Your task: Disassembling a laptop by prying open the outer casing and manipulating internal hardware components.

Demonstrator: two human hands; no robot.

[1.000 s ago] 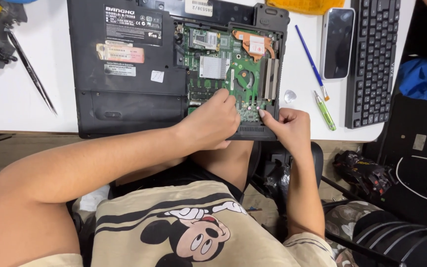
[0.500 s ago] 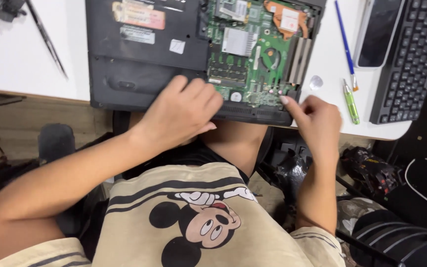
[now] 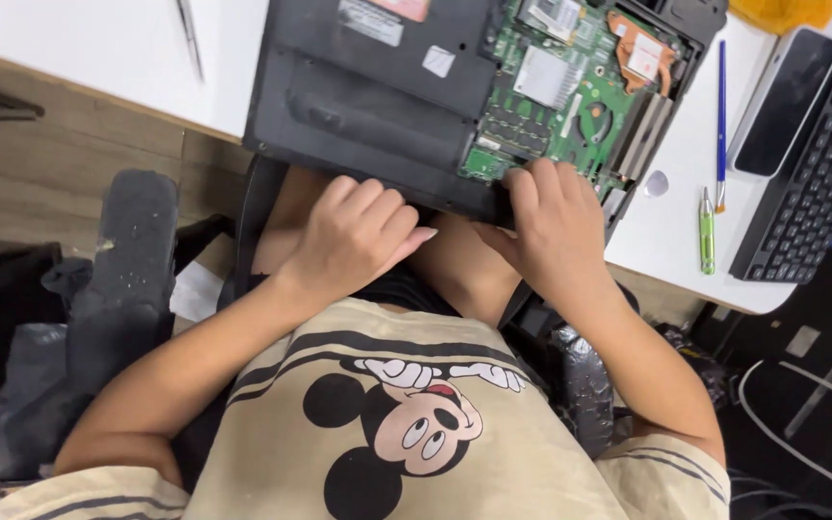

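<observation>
White desk (image 3: 108,67) carries an opened laptop (image 3: 377,87); right hand (image 3: 556,226) grips its near edge, left hand (image 3: 353,241) curled empty.

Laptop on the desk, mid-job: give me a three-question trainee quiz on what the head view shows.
1. True or false: the laptop has its green board exposed.
2. Which lies nearest the right hand? A) blue pen B) green tool C) phone
3. Where is the left hand?

Key
1. True.
2. B.
3. At the laptop's near edge, just below it, fingers curled.
</observation>
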